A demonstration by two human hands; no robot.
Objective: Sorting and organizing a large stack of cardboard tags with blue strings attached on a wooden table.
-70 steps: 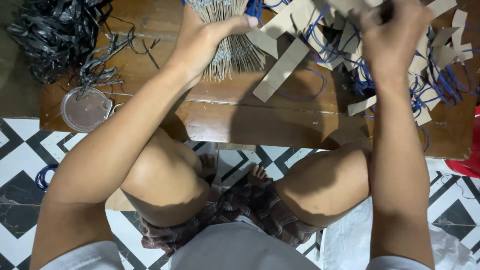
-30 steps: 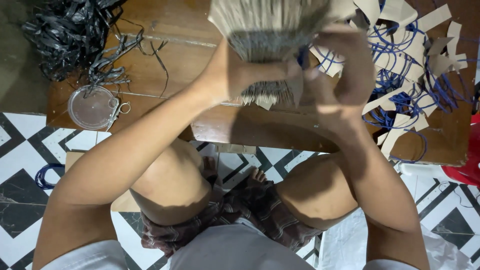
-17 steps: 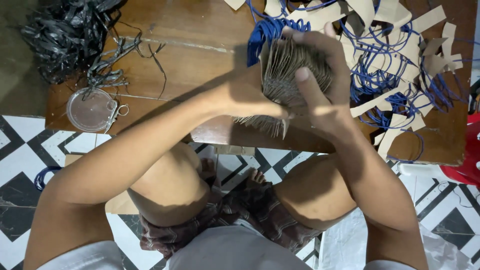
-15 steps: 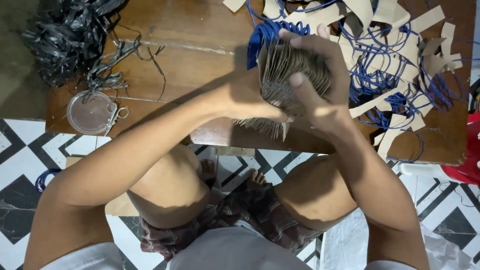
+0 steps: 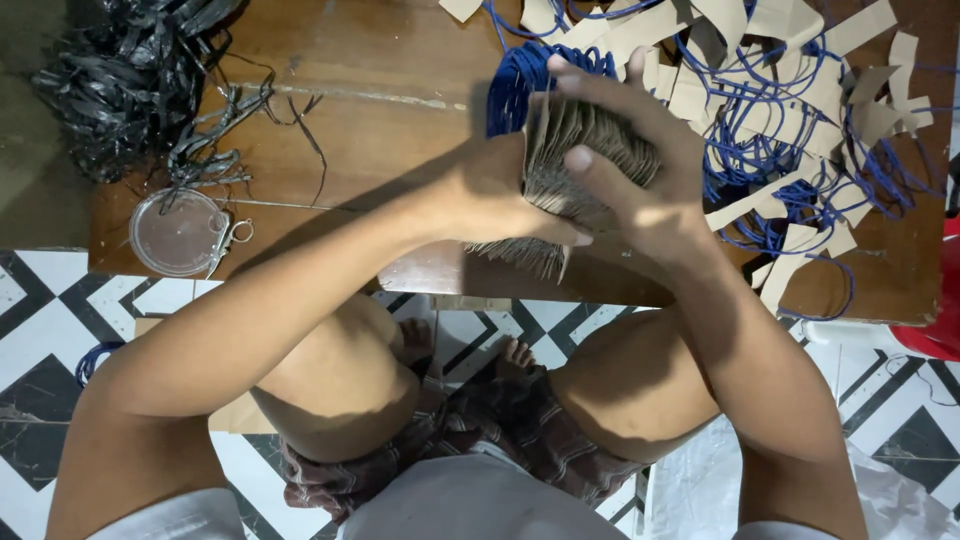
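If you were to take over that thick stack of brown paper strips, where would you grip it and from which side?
Probably across its broad faces at mid-length, one palm on each side. The stack of brown paper strips is thick and loose, its lower ends fanning out, so squeezing the faces keeps it together. The left hand and right hand clamp it that way.

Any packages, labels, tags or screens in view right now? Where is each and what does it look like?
Stack of tan card tags: clamped between left hand and right hand, fanned edges.
Loose tan card strips: scattered on the table's right among blue cords.
Round clear lid: table's left edge.
No screens or signs.
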